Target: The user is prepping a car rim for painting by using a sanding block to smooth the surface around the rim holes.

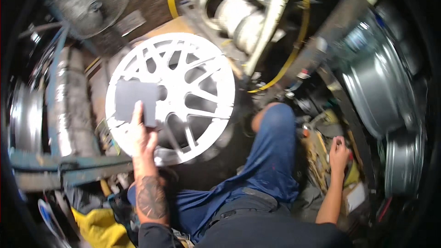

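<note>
The left hand (146, 138), seemingly positioning a gray sheet (131, 94) it grasps at the wheel's (177, 94) nine o'clock, needs steadiness next; right hand's (339, 156) grip unclear.

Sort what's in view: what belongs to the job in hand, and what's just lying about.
Apparently part of the job:
- silver multi-spoke wheel
- dark grey rectangular sheet, over the wheel's face, with the left hand on it

Apparently just lying about:
- caged fan, upper left
- silver wheel rim, far right
- yellow fabric, lower left
</note>
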{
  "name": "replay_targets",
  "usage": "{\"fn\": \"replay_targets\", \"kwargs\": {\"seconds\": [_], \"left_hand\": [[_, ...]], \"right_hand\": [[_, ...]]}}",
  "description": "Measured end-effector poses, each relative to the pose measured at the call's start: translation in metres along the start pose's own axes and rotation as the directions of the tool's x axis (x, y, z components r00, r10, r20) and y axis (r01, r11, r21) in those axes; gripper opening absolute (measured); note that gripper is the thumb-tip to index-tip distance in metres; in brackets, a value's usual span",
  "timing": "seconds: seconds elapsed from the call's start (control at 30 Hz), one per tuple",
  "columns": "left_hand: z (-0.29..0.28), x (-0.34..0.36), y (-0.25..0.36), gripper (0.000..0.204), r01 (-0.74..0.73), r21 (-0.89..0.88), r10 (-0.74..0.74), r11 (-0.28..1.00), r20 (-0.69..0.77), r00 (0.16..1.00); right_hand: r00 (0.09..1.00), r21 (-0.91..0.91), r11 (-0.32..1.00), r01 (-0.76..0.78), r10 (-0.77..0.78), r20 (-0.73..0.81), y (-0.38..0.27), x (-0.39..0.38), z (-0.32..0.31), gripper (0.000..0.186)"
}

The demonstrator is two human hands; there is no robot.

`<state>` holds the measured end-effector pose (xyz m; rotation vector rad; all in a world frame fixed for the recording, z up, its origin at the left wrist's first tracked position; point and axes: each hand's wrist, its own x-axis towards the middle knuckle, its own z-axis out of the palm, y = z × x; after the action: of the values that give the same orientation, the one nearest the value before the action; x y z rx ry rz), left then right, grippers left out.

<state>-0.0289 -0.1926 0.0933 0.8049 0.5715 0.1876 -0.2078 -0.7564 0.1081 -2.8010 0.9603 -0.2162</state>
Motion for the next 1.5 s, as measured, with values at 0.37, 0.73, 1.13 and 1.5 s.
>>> {"fn": "replay_targets", "kwargs": {"seconds": [0.37, 0.73, 1.13, 1.5], "left_hand": [[0.011, -0.012, 0.022, 0.016, 0.031, -0.159, 0.003, 0.987, 0.205, 0.979], [-0.004, -0.011, 0.027, 0.021, 0.068, -0.313, -0.022, 0.947, 0.149, 0.989], [0.006, -0.016, 0.017, 0.03, 0.087, -0.197, -0.053, 0.977, 0.17, 0.984], [0.005, -0.028, 0.018, 0.035, -0.048, 0.008, 0.047, 0.999, 0.101, 0.994]], "right_hand": [[-0.144, 0.828, -0.231, 0.511, -0.973, -0.183, -0.399, 0.009, -0.002, 0.104], [0.007, 0.966, 0.019, 0.257, -1.0, 0.018, -0.428, 0.009, 0.049, 0.074], [0.045, 0.997, 0.07, 0.022, -0.997, 0.069, -0.448, 0.002, 0.074, 0.056], [0.079, 0.983, 0.17, 0.064, -0.983, 0.164, -0.447, -0.003, 0.061, 0.042]]}}
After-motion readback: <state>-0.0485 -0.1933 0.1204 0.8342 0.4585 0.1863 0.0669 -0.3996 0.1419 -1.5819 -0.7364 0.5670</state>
